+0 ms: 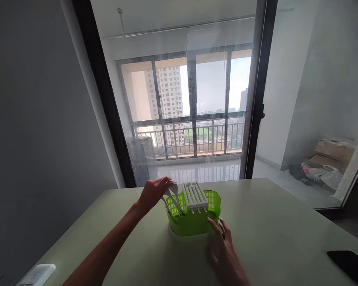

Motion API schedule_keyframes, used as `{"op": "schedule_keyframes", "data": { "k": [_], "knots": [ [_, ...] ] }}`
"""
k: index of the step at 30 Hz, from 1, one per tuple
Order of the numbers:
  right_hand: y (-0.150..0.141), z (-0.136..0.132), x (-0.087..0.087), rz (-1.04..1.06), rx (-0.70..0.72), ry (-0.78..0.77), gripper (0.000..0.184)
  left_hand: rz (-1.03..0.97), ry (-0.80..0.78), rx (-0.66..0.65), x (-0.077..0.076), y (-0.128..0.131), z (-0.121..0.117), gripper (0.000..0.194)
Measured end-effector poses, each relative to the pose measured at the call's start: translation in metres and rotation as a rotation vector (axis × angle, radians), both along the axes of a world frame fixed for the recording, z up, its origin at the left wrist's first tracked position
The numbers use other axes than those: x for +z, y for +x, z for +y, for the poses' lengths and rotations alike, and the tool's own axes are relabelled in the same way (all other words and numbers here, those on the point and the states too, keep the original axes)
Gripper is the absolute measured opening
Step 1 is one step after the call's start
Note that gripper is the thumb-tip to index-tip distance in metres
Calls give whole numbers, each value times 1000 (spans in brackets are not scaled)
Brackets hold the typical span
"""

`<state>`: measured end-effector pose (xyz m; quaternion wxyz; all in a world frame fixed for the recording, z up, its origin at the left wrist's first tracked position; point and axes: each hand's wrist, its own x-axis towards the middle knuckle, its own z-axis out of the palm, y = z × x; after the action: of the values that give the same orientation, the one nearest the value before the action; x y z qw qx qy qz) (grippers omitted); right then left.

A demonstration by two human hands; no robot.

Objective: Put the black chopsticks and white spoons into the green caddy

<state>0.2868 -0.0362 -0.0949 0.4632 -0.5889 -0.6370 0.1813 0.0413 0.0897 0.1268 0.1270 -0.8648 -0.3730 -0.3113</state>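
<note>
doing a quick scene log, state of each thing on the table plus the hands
green basket: upright
white utensils: leaning in the basket
white slotted rack: atop basket
left hand: gripping the utensils
right hand: touching the basket
white object: flat
black object: flat

On my feed, the left hand (155,194) grasps white utensils (173,189) whose lower ends sit inside the left part of a green basket (193,225). I see a white slotted rack (195,200) across its middle. The right hand (226,244), partly blurred, seems to touch its right front. Everything stands on a pale table (268,222).
</note>
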Motion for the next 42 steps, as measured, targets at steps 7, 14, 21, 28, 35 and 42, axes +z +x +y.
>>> {"op": "schedule_keyframes", "data": {
  "k": [7, 14, 21, 28, 35, 42],
  "knots": [
    [2, -1, 2, 16, 31, -4, 79, -90, 20, 187, 11, 9, 21, 34],
    [0, -3, 8, -21, -1, -26, 76, -248, 16, 346, 36, -11, 29, 40],
    [0, -2, 5, 10, 27, -25, 75, -387, -117, 516, 40, -60, 26, 56],
    [0, 0, -1, 32, 21, 0, 75, -175, -556, 449, 5, -112, 7, 67],
    [2, -3, 4, -11, 5, -20, 76, 51, -828, 303, -46, -125, -11, 66],
    [4, -6, 9, -29, 13, -23, 74, 222, -858, 213, -75, -128, -14, 68]
  ]
}}
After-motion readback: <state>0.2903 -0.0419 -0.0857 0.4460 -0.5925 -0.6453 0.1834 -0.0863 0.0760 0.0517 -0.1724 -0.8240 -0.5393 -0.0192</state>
